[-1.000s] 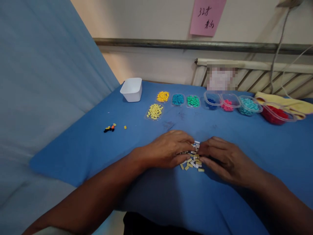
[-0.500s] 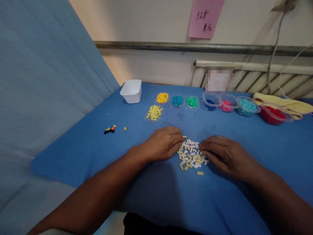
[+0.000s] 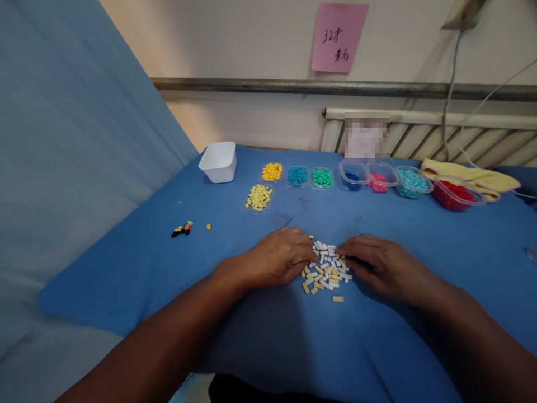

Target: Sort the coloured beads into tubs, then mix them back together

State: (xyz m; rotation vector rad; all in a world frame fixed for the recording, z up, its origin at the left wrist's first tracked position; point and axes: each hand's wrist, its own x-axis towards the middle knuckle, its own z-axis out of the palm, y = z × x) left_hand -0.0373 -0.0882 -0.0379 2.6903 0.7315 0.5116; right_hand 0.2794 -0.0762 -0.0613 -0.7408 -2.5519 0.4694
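Note:
A loose pile of small white and pale-yellow building bricks (image 3: 329,271) lies on the blue cloth in front of me. My left hand (image 3: 283,256) is at its left edge, fingers curled together and tips down among the bricks. From the right, my right hand (image 3: 375,264) reaches the pile with thumb and fingers drawn close in a pinch. Whatever either hand's fingertips hold is hidden or too small to name. One pale-yellow brick (image 3: 338,299) lies apart, nearer to me.
Behind the pile stand clear tubs of yellow (image 3: 272,172), teal (image 3: 297,176), green (image 3: 322,178), pink (image 3: 378,182) and red pieces (image 3: 457,193). A white bin (image 3: 218,162) is at the back left, black and orange pieces (image 3: 182,229) nearer. A yellow cloth (image 3: 470,174) lies back right.
The view has shifted slightly. My left fingertips have moved right and a little toward me, over the pile's edge. My right hand stays at about the same place by the bricks.

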